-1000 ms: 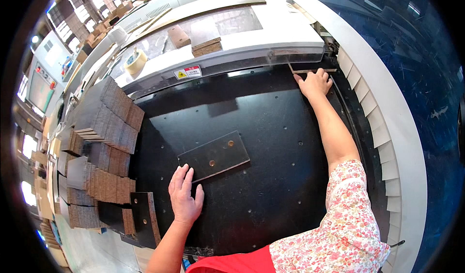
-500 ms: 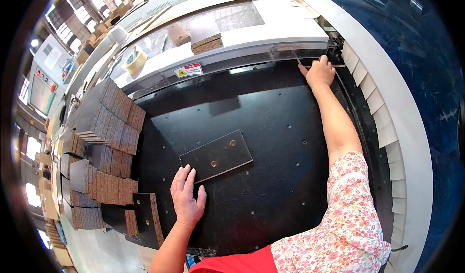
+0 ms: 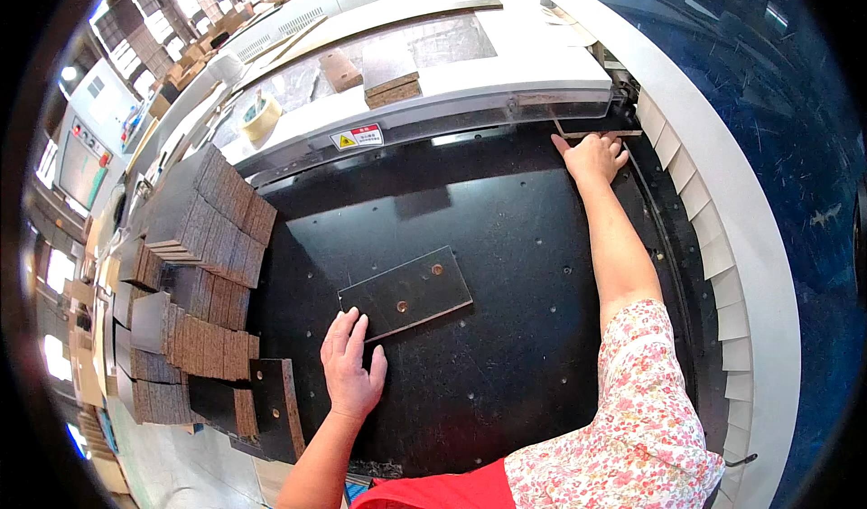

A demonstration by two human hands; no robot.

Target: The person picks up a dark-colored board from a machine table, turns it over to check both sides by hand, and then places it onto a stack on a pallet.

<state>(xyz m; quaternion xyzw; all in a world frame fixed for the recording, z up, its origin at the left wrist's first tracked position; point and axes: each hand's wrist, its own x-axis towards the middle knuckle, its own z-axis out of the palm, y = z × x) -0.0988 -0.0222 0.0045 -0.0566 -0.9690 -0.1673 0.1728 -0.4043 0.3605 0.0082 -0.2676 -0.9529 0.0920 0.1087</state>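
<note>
On the black machine bed (image 3: 506,346), a dark rectangular board (image 3: 424,288) with two round holes lies at an angle. My left hand (image 3: 350,369) has its fingers stretched out, their tips at the board's near-left corner. At the far right corner, another dark board with a pale edge (image 3: 623,133) sits partly beneath the machine's crossbar (image 3: 452,130). My right hand (image 3: 594,158) reaches to this pale edge, fingers spread and thumb out to the left. It lies against the near side of that board; the fingertips are partly hidden.
Stacks of dark-faced particleboard pieces (image 3: 208,211) line the bed's left side, with a holed board (image 3: 275,410) nearest me. Beyond the crossbar lie a tape roll (image 3: 260,118) and board pieces (image 3: 390,77). Pleated grey bellows (image 3: 709,224) border the right side.
My right hand has drawn back slightly toward me, and more of the pale board edge shows. My left hand and the holed board hold their places. The view has shifted a little.
</note>
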